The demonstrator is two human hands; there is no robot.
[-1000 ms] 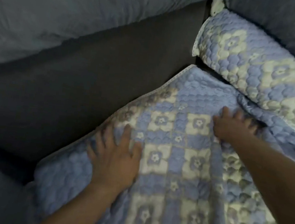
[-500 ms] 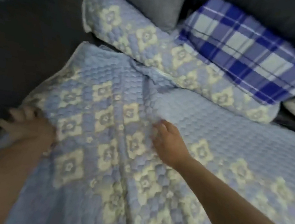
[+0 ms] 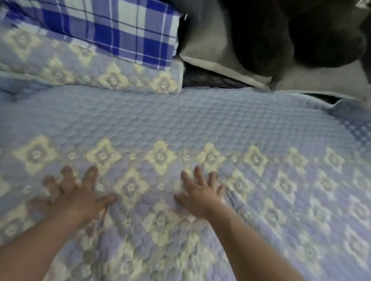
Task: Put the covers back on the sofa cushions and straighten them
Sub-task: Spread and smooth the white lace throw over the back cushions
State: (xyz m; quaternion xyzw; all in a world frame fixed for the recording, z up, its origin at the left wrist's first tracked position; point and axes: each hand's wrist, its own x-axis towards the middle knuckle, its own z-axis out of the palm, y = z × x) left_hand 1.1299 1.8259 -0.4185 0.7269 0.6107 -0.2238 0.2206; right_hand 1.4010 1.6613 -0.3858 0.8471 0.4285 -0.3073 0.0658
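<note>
Quilted cover [image 3: 205, 124] lies spread over sofa seat. Your left hand [image 3: 76, 195] and right hand [image 3: 198, 197] press flat on it, fingers splayed, gripping nothing. Sweep palms outward; push folds toward edges, likely smoothing front first.

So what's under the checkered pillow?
The checkered pillow lies on a folded, flower-patterned quilted cover, whose front edge shows. Whatever is beneath that cover is hidden.
</note>
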